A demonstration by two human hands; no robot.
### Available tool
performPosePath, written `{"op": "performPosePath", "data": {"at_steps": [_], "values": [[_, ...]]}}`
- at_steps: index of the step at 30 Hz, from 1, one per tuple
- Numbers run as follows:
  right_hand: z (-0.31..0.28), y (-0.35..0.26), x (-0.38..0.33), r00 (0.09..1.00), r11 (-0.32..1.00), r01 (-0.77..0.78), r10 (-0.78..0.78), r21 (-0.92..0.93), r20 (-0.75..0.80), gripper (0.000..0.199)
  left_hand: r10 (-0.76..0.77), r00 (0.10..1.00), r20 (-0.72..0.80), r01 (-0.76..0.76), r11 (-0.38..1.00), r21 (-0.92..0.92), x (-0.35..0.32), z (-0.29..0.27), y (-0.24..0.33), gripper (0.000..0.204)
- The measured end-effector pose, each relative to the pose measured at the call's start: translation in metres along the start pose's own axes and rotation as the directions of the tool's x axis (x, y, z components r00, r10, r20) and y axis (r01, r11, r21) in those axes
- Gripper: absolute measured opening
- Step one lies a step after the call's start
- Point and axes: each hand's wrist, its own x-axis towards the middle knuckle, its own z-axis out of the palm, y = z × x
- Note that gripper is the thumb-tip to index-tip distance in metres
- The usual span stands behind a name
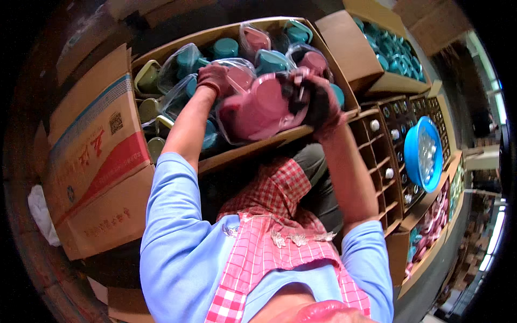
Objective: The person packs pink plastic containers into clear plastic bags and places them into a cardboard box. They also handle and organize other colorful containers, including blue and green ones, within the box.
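Observation:
Both my gloved hands hold a pink mug-like plastic container (258,107) wrapped in a clear plastic bag, raised over an open cardboard box (102,177). My left hand (214,78) grips the bag's top edge at the left. At the container's right side my right hand (315,102) grips the bag and the rim. The box under them is packed with bagged teal containers (272,60), pink ones and olive ones (148,78).
A second cardboard box (344,48) of teal lids stands at the upper right. Right of my arm is a divided carton (377,156) with white-capped items in its cells, and a blue basin (423,153) rests on it. More pink and teal goods lie further right.

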Motion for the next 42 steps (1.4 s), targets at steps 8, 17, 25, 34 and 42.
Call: {"op": "performPosePath", "data": {"at_steps": [8, 17, 25, 34, 42], "values": [[0.012, 0.006, -0.012, 0.988, 0.982, -0.119, 0.131, 0.148, -0.075, 0.025, -0.119, 0.775, -0.621, -0.324, 0.768, -0.552, -0.131, -0.032, -0.009, 0.042], [0.014, -0.028, -0.017, 0.975, 0.943, -0.214, 0.224, 0.255, -0.009, 0.025, -0.266, 0.947, 0.179, 0.316, 0.676, -0.666, -0.182, 0.004, 0.009, 0.055], [0.012, -0.027, -0.021, 0.987, 0.958, -0.158, 0.15, 0.239, 0.049, 0.027, -0.087, 0.939, 0.332, 0.246, 0.846, -0.473, -0.143, -0.003, 0.02, 0.048], [0.018, -0.025, -0.028, 0.993, 0.969, -0.116, 0.105, 0.217, 0.059, 0.027, -0.407, 0.903, 0.136, 0.253, 0.25, -0.935, -0.137, 0.076, 0.02, 0.029], [0.026, -0.043, -0.031, 0.991, 0.964, -0.126, 0.113, 0.235, 0.066, 0.03, 0.008, 0.999, 0.034, 0.029, -0.748, -0.664, -0.173, -0.001, 0.008, 0.007]]}}
